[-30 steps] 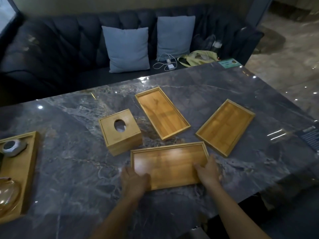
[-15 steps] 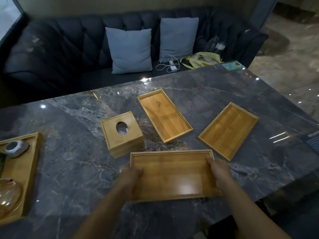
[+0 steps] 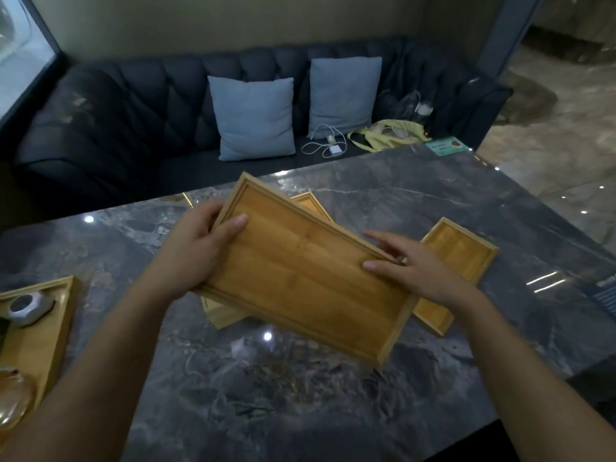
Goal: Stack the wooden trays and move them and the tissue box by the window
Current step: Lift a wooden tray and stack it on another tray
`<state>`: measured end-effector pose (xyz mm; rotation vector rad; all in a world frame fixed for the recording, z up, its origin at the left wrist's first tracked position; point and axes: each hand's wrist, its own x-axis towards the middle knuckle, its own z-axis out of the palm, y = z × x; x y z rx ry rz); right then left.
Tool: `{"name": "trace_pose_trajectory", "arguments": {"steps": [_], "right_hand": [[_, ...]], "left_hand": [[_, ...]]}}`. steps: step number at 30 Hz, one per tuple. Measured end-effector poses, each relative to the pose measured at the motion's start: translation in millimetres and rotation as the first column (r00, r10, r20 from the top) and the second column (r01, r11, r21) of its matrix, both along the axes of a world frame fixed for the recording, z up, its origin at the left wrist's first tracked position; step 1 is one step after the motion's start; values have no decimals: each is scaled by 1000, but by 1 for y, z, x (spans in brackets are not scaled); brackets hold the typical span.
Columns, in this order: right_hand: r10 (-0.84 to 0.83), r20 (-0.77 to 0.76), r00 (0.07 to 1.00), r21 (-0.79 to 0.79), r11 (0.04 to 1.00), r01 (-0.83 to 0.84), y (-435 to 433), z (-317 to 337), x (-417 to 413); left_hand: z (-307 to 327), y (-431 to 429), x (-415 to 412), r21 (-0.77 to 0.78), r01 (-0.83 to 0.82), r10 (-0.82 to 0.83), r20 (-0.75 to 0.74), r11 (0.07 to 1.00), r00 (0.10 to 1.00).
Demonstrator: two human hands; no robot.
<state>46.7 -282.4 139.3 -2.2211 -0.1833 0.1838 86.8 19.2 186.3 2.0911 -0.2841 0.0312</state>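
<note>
I hold a large wooden tray [image 3: 300, 271] in the air above the marble table [image 3: 433, 201], turned at a slant. My left hand [image 3: 196, 251] grips its left edge with the thumb inside. My right hand [image 3: 413, 265] holds its far right rim. Beneath it, the wooden tissue box [image 3: 223, 313] shows only a lower corner. A second tray [image 3: 311, 203] peeks out behind the held tray's far edge. A third tray [image 3: 456, 261] lies on the table to the right, partly covered by my right hand.
Another wooden tray [image 3: 43, 331] at the left edge carries a grey dish and a glass object. A dark sofa [image 3: 133, 121] with two blue cushions stands beyond the table. The window [image 3: 20, 51] is at far left. A green card [image 3: 446, 146] lies at the far corner.
Both hands lifted the near tray off the table and turned it clockwise. It now hangs over the tissue box and the middle tray, hiding most of them.
</note>
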Motion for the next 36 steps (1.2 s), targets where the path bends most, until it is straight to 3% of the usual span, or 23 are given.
{"name": "trace_pose_trajectory", "arguments": {"steps": [2, 4, 8, 11, 13, 18, 20, 22, 26, 31, 34, 36], "right_hand": [[10, 61, 998, 10, 1000, -11, 6, 4, 11], [-84, 174, 981, 41, 996, 78, 6, 3, 21], [-186, 227, 956, 87, 981, 171, 1, -3, 35], [-319, 193, 928, 191, 940, 283, -3, -15, 44], [-407, 149, 901, 243, 898, 366, -4, -20, 50], [-486, 5, 874, 364, 815, 451, -2, -32, 72], [-486, -41, 873, 371, 804, 465, 1, -39, 80], [-471, -101, 876, 355, 806, 474, 2, -47, 88], [-365, -210, 907, 296, 860, 415, -2, -64, 103], [-254, -181, 950, 154, 947, 282, -4, -79, 123], [-210, -217, 953, 140, 960, 244, -2, -93, 135], [-216, -130, 968, -3, 976, 218, 0, -104, 144]], "left_hand": [[15, -6, 10, 88, -12, 4, 87, 996, 996], [23, -13, 19, 142, -74, 46, 186, 987, 981], [14, -15, 33, 5, -301, 284, 313, 954, 906], [-10, -19, 31, -208, -373, 410, 183, 904, 894], [-29, -31, 24, -288, -367, 393, 34, 884, 919], [-73, -82, -4, -306, -175, 91, -267, 936, 959], [-88, -106, -10, -361, -111, -6, -307, 926, 952], [-98, -124, -8, -319, -115, 21, -283, 941, 959], [-110, -133, 8, -173, -285, 237, -250, 943, 939], [-133, -135, 17, 27, -315, 305, -332, 949, 892], [-144, -138, 19, 66, -358, 358, -350, 931, 865], [-151, -139, 23, 89, -379, 384, -358, 921, 851]]}}
